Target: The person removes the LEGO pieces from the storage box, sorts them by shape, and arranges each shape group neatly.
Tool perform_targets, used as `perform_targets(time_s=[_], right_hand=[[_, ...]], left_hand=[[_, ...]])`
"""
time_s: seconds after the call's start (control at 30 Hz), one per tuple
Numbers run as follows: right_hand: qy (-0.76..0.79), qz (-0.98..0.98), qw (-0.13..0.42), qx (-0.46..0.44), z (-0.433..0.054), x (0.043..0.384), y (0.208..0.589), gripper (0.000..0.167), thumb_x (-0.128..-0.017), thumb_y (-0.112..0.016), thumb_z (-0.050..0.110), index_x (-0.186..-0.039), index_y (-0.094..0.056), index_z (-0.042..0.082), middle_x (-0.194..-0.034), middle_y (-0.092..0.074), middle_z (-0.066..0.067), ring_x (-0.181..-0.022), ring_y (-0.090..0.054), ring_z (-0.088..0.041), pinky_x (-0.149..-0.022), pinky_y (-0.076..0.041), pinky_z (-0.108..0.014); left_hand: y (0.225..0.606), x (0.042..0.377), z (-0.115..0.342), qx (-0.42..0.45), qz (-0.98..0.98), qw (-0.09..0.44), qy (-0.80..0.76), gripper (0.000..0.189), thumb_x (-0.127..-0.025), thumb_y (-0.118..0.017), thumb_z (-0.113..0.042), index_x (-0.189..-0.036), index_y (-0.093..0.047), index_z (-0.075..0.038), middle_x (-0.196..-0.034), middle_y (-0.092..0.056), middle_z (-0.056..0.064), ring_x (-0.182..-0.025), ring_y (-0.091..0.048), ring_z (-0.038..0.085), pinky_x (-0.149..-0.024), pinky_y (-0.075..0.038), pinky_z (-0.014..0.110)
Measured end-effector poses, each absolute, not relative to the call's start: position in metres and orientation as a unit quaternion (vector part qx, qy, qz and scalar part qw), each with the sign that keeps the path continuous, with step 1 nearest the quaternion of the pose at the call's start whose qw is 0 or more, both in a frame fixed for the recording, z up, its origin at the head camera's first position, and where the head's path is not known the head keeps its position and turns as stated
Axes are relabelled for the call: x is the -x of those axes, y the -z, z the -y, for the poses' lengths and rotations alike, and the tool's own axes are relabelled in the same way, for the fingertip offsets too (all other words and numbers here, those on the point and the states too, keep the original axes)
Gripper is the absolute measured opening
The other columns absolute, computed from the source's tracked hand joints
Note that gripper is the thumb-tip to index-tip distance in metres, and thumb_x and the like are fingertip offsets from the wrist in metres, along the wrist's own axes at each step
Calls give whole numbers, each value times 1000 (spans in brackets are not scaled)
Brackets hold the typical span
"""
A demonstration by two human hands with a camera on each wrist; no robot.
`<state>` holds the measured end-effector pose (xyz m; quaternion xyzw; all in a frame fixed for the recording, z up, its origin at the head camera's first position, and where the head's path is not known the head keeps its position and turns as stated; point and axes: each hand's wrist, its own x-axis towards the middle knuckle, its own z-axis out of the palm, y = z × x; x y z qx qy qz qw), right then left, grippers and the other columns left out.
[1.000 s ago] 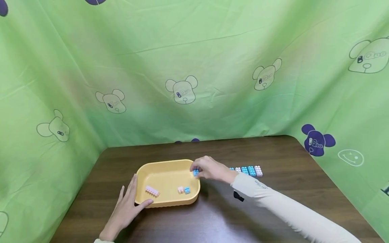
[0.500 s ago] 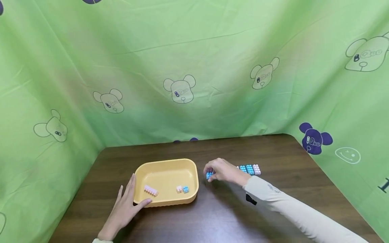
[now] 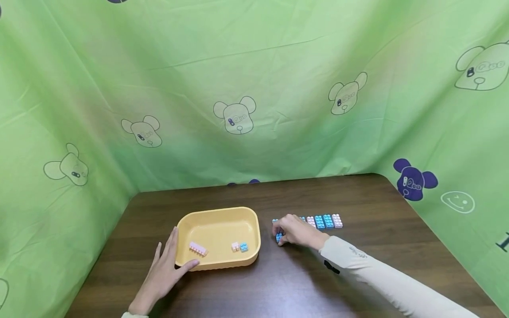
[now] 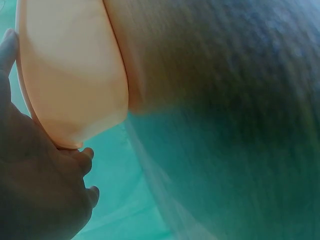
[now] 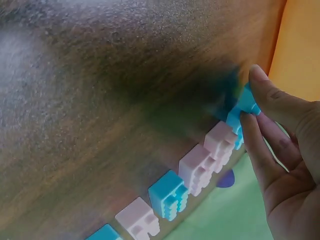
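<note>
My right hand [image 3: 298, 230] pinches a blue toy brick [image 5: 247, 100] between thumb and fingertips, low over the table at the left end of a row of bricks. In the right wrist view, another blue brick [image 5: 235, 122] is partly hidden behind the fingers, with pink bricks [image 5: 196, 169] and a blue brick [image 5: 169, 194] farther along. My left hand [image 3: 161, 271] rests on the near left corner of a yellow tub [image 3: 218, 266], thumb across the front rim and straight fingers along the left side. Inside the tub lie a long pink brick [image 3: 198, 248], a small pink brick [image 3: 235, 247] and a small blue brick [image 3: 244, 247].
The brick row runs rightward across the dark wooden table [image 3: 238, 296], ending in a pale pink brick [image 3: 336, 221]. My right hand covers part of it. A green printed cloth [image 3: 238, 163] hangs around the table's back and sides.
My right hand has carried the blue brick from the tub's right rim rightward, then lower and nearer, beside the row's left end. The left hand stays at the tub.
</note>
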<state>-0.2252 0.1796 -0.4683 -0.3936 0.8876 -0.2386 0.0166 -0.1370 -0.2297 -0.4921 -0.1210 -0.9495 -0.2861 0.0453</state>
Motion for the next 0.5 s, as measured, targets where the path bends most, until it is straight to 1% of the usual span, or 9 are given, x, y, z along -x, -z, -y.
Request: perform_targets(time_s=[0.23,0.37,0.5], right_hand=[[256,-882,32,395,-177,224,474,22,-76,-91,-3,-89,-75,5,-79,-71,2,-71,-61,-4,-64,-56,-22],[259,-881,30,394,-177,223,476,23,-77,-91,-3,-90,-74,5,-82,-73,1,-74,-65,-7,-67,-58,-24],[257,-882,24,394,-178,223,476,24,-76,-92,-1,-90,-74,5,-83,-73,2,-75,-66,-7,-68,-59,-24]], left_hand=[[492,136,230,123,949,50,287,109,-97,-73,-51,-169,-9,0,-174,-12,25,-158,-22,43,-127,-6,66],[492,136,230,123,948,50,289,109,-97,-73,-51,-170,-8,-2,-174,-12,24,-158,-22,43,-127,-7,67],[491,136,230,123,948,50,290,110,-97,-74,-51,-169,-9,-1,-174,-12,24,-158,-23,43,-126,-7,67]])
